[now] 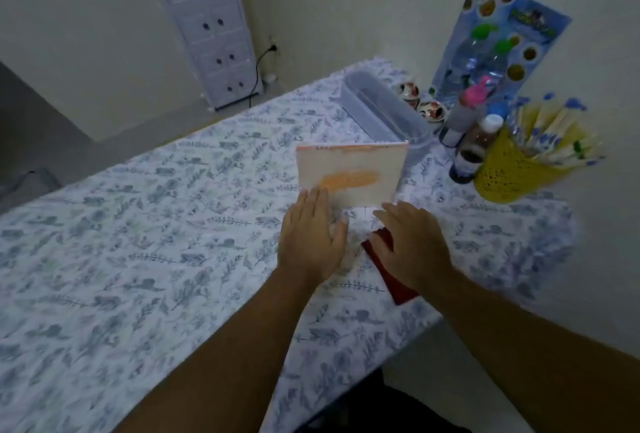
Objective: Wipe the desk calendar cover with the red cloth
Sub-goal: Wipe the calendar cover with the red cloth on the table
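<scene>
Just right of the frame's centre, the white desk calendar with an orange patch on its cover point(351, 174) stands upright on the leaf-patterned bench point(138, 225). The left hand point(310, 238) lies flat, fingers together, touching the calendar's lower left corner. The right hand point(412, 245) rests palm-down, fingers loosely extended, on the dark red cloth point(393, 280).

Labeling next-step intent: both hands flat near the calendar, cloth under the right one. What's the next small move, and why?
Probably close the right hand on the red cloth and lift it toward the calendar. The cloth lies flat on the table under open fingers, not gripped, and the calendar stands upright just ahead, the left hand at its base.
</scene>
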Available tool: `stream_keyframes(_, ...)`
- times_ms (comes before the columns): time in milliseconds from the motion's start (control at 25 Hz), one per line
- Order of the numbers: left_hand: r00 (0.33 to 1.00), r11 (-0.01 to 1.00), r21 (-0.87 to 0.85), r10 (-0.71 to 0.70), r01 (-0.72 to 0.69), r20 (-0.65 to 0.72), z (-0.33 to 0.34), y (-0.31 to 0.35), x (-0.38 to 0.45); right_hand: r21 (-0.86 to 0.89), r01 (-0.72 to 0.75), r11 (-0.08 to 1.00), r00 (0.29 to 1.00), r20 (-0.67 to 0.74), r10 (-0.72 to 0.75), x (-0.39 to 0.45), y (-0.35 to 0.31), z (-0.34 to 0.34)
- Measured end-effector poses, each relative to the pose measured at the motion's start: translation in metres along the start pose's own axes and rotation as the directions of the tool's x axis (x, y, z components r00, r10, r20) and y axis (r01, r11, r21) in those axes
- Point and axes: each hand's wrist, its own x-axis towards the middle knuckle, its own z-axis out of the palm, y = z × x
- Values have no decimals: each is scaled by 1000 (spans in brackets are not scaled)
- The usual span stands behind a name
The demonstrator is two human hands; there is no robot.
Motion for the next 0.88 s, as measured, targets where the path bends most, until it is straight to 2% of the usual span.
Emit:
stream_keyframes(80, 990, 1000, 6, -24, 24, 138, 38, 2, -1, -18, -51, 999, 993, 110, 53, -11, 19, 28)
stream_keyframes(160, 967, 996, 57, -85, 74, 239, 72, -4, -9, -53, -40, 998, 982, 180, 49, -30, 34, 60)
stream_keyframes(280, 962, 993, 60, -110, 98, 249, 101, -8, -2, -72, 25, 997, 984, 179, -11, -33, 50, 81)
stream_keyframes(440, 961, 989, 131, -108, 76, 255, 122, -11, -8, -24, 30, 999, 991, 129, -27, -35, 49, 87)
stream_keyframes(560, 968, 991, 104, -110, 88, 227, 126, -12, -8, 27, 28, 999, 995, 94, -31, -32, 51, 90)
stream_keyframes(640, 980, 995, 12, -100, 99, 174, 121, -13, -8, 62, 64, 996, 995, 75, -69, -30, 52, 92)
stream_keyframes(760, 989, 965, -219, -127, 141, 77, 106, -19, -3, 100, 146, 984, 988, 35, -150, -23, 55, 97)
stream_keyframes(840, 963, 871, -420, -267, 256, 33, 94, -21, 6, 126, 155, 980, 987, 23, -159, -20, 55, 96)
stream_keyframes(880, 929, 795, -513, -370, 324, 14, 86, -22, 13, 146, 155, 977, 987, 19, -159, -19, 55, 95)
